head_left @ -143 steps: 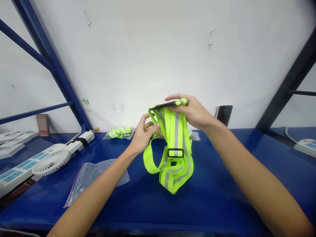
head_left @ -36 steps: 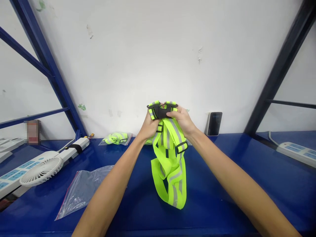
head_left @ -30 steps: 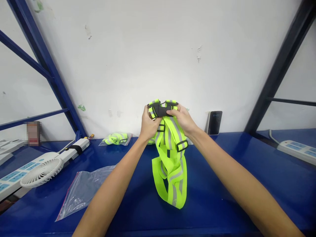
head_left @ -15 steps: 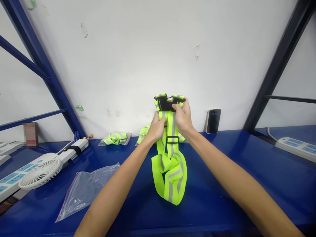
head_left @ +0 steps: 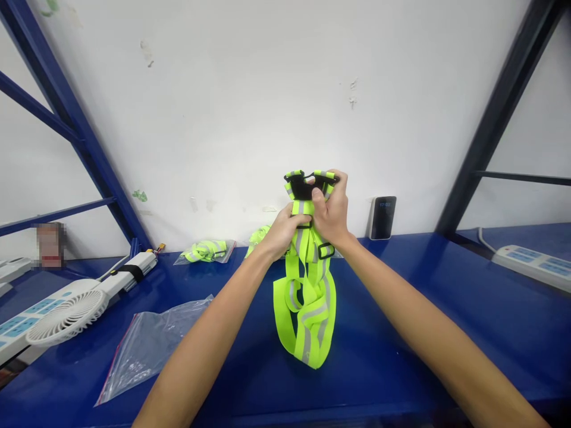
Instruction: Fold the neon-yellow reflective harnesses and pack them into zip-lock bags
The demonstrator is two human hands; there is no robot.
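Note:
A neon-yellow reflective vest made of elastic straps (head_left: 328, 297), with grey stripes and black slide buckles, hangs from both hands above the blue surface. My right hand (head_left: 332, 208) is closed round its upper end, the thumb pressed on a black part. Lower and to the left, my left hand (head_left: 285, 229) pinches a strap beside a black slide buckle (head_left: 302, 221). A second buckle (head_left: 326, 251) dangles below my right hand. The lower straps droop in tangled loops. Parts of the straps behind the fingers are hidden.
On the blue table (head_left: 379, 321) lies a clear zip bag (head_left: 151, 339). Bagged neon straps (head_left: 205, 251) sit by the wall. A white fan (head_left: 66, 318) and power strip (head_left: 40, 315) are at left; a dark-screened device (head_left: 383, 218) and another power strip (head_left: 533, 264) at right.
My left thumb has shifted onto a black buckle on the strap, close to my right hand. The upper straps have turned and moved slightly right. Both hands keep their hold.

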